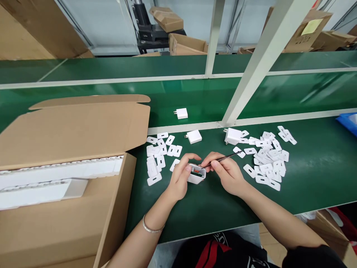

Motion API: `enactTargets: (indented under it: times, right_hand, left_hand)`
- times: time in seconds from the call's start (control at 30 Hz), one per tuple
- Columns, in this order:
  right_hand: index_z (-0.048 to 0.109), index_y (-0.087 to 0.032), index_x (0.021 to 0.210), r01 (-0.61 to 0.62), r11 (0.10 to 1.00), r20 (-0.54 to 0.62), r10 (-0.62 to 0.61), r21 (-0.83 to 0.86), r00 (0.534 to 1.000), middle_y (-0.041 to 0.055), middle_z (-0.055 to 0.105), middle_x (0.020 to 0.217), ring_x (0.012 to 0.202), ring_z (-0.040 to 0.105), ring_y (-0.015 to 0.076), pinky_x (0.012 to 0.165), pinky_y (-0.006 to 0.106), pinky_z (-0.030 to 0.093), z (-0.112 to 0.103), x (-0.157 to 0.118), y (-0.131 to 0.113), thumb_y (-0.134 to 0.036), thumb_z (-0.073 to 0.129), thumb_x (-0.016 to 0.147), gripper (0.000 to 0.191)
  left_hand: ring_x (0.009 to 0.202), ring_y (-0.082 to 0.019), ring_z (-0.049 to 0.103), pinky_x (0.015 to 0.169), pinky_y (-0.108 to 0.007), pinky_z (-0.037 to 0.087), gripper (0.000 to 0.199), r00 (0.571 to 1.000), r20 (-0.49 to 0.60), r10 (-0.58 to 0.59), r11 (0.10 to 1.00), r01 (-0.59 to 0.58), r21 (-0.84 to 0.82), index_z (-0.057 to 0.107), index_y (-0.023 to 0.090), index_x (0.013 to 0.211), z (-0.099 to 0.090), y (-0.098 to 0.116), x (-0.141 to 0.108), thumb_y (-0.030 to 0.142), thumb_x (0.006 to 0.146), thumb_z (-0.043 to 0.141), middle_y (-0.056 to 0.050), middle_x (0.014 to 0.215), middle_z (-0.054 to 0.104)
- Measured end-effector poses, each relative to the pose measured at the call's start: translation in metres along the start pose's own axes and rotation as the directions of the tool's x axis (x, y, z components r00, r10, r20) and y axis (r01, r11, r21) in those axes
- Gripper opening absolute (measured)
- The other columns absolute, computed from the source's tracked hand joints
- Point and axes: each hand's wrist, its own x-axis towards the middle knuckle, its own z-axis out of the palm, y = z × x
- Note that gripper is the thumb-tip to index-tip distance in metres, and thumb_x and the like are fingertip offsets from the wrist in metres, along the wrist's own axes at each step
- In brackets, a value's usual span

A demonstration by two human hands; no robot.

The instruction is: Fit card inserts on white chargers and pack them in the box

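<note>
Bench (206, 219) first: looked green and wide, and ran out of view. Next, at the left, saw a big brown box (122, 197), cut off by the edge, with long white strips (97, 171) inside. With left hand (180, 178), held a small white case (196, 179) above the bench, thumb and fingers closed on its sides. With right hand (230, 176), pinched a thin dark tool (223, 158) tightly, tip by the case. Seemed only partly put together, open at one end. Farther back, saw three white plugs (194, 136), whole by their looks. Saw white plates (269, 163) lying loose in two heaps. Inside the case, saw a green board (196, 173) and something red, too small to name. Couldn't make out the tool's very tip.
</note>
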Motion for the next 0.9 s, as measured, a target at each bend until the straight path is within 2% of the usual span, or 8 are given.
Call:
enactTargets:
  times: [0.17, 0.33, 0.43, 0.57, 0.67, 0.77, 0.9]
  right_hand:
    - [0.074, -0.020, 0.097, 0.012, 1.000, 0.004, -0.012, -0.003, 1.000, 0.0030, 0.069, 0.085, 0.075, 0.066, 0.0121, 0.073, 0.024, 0.056, 0.0008, -0.0008, 0.0004, -0.040, 0.048, 0.110, 0.036]
    - [0.075, -0.020, 0.099, -0.048, 0.998, -0.021, 0.049, 0.043, 0.999, 0.0052, 0.073, 0.095, 0.073, 0.068, 0.0124, 0.069, 0.025, 0.057, 0.0035, -0.0019, 0.0058, -0.045, 0.051, 0.109, 0.036]
    - [0.074, -0.020, 0.099, -0.051, 0.994, -0.039, 0.055, 0.092, 0.998, 0.0046, 0.073, 0.092, 0.071, 0.068, 0.0124, 0.068, 0.025, 0.057, 0.0044, -0.0013, 0.0085, -0.047, 0.053, 0.108, 0.036]
    - [0.073, -0.019, 0.094, -0.025, 0.997, -0.077, 0.031, 0.080, 0.997, 0.0041, 0.070, 0.088, 0.070, 0.065, 0.0119, 0.067, 0.025, 0.054, 0.0011, -0.0014, 0.0086, -0.051, 0.050, 0.108, 0.041]
    - [0.072, -0.019, 0.093, 0.004, 1.000, -0.087, -0.002, 0.021, 0.996, 0.0041, 0.068, 0.087, 0.072, 0.064, 0.0128, 0.068, 0.027, 0.052, -0.0023, -0.0025, 0.0068, -0.049, 0.048, 0.109, 0.041]
    - [0.071, -0.020, 0.096, 0.032, 0.999, -0.046, -0.033, -0.023, 0.998, 0.0035, 0.067, 0.086, 0.075, 0.064, 0.0137, 0.071, 0.028, 0.052, -0.0016, -0.0029, 0.0051, -0.044, 0.046, 0.111, 0.038]
    - [0.071, -0.021, 0.096, 0.104, 0.985, 0.091, -0.092, -0.139, 0.992, 0.0028, 0.068, 0.083, 0.077, 0.064, 0.0142, 0.075, 0.029, 0.053, 0.0036, -0.0025, 0.0053, -0.036, 0.046, 0.111, 0.032]
  left_hand:
    - [0.077, -0.024, 0.075, 0.072, -0.034, 0.056, 0.044, 1.000, 0.020, 0.018, 1.000, -0.018, 0.000, 0.058, 0.019, 0.124, 0.0004, 0.0023, 0.0005, 0.057, 0.106, 0.043, -0.008, 0.093, 0.078]
    - [0.088, -0.027, 0.076, 0.074, -0.035, 0.056, 0.046, 1.000, 0.003, 0.010, 1.000, -0.010, 0.004, 0.059, 0.019, 0.123, -0.0002, 0.0007, 0.0007, 0.059, 0.104, 0.046, -0.009, 0.098, 0.076]
    - [0.086, -0.027, 0.075, 0.073, -0.035, 0.055, 0.046, 1.000, 0.013, 0.025, 1.000, -0.025, -0.009, 0.059, 0.020, 0.124, 0.0000, 0.0017, 0.0011, 0.059, 0.105, 0.045, -0.008, 0.093, 0.074]
    - [0.077, -0.025, 0.074, 0.068, -0.033, 0.054, 0.049, 1.000, 0.002, 0.016, 1.000, -0.016, 0.018, 0.059, 0.020, 0.122, -0.0007, 0.0056, 0.0015, 0.063, 0.103, 0.047, -0.009, 0.093, 0.075]
    - [0.065, -0.022, 0.069, 0.061, -0.031, 0.050, 0.052, 1.000, -0.008, 0.011, 0.998, -0.010, 0.062, 0.059, 0.020, 0.122, -0.0021, 0.0076, 0.0015, 0.066, 0.102, 0.045, -0.005, 0.080, 0.072]
    - [0.064, -0.022, 0.069, 0.060, -0.030, 0.049, 0.050, 1.000, -0.007, 0.030, 0.997, -0.030, 0.074, 0.059, 0.020, 0.122, -0.0023, 0.0087, 0.0015, 0.064, 0.103, 0.043, -0.004, 0.077, 0.073]
    - [0.068, -0.022, 0.072, 0.064, -0.031, 0.050, 0.044, 0.996, 0.028, 0.082, 0.992, -0.084, 0.094, 0.059, 0.021, 0.122, -0.0015, 0.0102, 0.0028, 0.058, 0.106, 0.041, -0.005, 0.082, 0.076]
